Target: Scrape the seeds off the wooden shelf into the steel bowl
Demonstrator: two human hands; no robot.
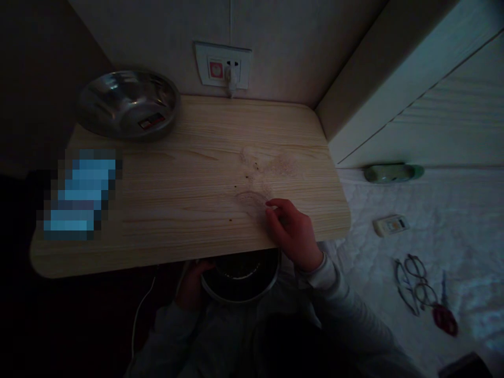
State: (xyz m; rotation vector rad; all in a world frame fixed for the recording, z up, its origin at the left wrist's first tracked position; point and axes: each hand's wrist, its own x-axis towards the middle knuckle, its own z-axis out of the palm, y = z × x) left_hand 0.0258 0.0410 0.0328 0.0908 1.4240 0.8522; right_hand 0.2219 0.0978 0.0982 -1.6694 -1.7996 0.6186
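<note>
My right hand (294, 231) is over the front edge of the wooden table (177, 199), its thumb and fingers drawn together. Whatever is between the fingertips is too small to make out. Beside the fingertips, a pale pinkish smear of fine residue (252, 198) and several tiny dark specks (247, 177) lie on the wood. Below the table edge, my left hand (192, 283) grips the left rim of a round dark bowl (240, 289) with a light rim. The bowl rests at my lap, partly hidden under the table, and its contents are too dark to tell.
A steel basin (129, 105) stands at the back left, and a blurred-out lit screen (81, 194) lies in front of it. A plug sits in the wall socket (223, 65). On the white bedding right are a green case (394, 172), a remote (391, 225) and eyeglasses (415, 266).
</note>
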